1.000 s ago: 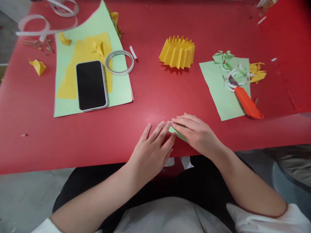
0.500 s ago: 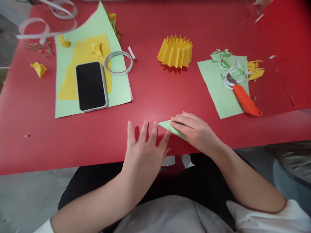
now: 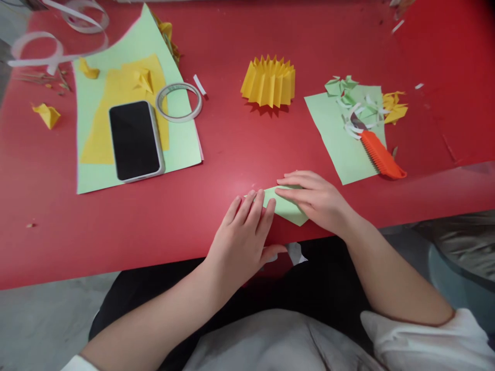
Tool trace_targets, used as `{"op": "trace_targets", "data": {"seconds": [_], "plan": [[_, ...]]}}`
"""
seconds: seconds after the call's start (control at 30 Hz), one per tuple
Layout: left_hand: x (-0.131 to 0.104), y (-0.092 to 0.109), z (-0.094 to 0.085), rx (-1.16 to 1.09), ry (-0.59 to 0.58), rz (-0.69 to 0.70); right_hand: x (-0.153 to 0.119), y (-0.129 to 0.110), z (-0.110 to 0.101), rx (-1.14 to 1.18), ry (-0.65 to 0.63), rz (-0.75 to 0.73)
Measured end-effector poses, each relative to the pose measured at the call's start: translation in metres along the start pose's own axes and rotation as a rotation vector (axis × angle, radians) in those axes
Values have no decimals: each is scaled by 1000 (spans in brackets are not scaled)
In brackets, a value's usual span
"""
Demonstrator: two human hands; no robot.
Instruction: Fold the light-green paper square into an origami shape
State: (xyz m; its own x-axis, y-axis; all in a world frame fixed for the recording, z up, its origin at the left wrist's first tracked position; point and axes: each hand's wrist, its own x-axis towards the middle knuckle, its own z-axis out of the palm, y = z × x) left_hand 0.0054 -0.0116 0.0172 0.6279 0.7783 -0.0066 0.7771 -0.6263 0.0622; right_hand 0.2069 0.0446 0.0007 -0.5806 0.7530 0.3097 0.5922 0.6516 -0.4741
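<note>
A small folded piece of light green paper [image 3: 288, 208] lies near the front edge of the red table [image 3: 154, 232]. My left hand [image 3: 243, 232] rests flat over its left end, fingers stretched out and the thumb out to the right. On the paper's right part lies my right hand [image 3: 315, 198], palm down, with fingers extended across its upper edge. Both hands press on the paper without gripping it, and part of it is hidden beneath them. Beyond the hands stands a yellow pleated paper piece [image 3: 268, 82].
A phone [image 3: 135, 140], a tape roll [image 3: 160, 103] and yellow paper scraps lie on green sheets [image 3: 180, 149] at left. At right, an orange-handled cutter [image 3: 381, 154] lies on another green sheet [image 3: 336, 139] with folded bits. White strips [image 3: 36, 38] curl at the far left.
My left hand has moved right onto the green paper, its fingers drawn closer together. My right hand has shifted slightly, showing more of the paper. The whole view has moved a little.
</note>
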Motion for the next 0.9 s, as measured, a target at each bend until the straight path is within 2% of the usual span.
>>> {"op": "trace_targets", "data": {"seconds": [0.1, 0.63, 0.8, 0.9], "plan": [[0, 3, 2, 26, 15, -16, -1, 6, -6, 46, 15, 67], [8, 6, 15, -33, 47, 4, -1, 6, -6, 182, 18, 139], [9, 8, 12, -32, 15, -5, -2, 9, -7, 106, 18, 121], [10, 9, 12, -25, 35, 5, -1, 6, -7, 23, -43, 121]]}}
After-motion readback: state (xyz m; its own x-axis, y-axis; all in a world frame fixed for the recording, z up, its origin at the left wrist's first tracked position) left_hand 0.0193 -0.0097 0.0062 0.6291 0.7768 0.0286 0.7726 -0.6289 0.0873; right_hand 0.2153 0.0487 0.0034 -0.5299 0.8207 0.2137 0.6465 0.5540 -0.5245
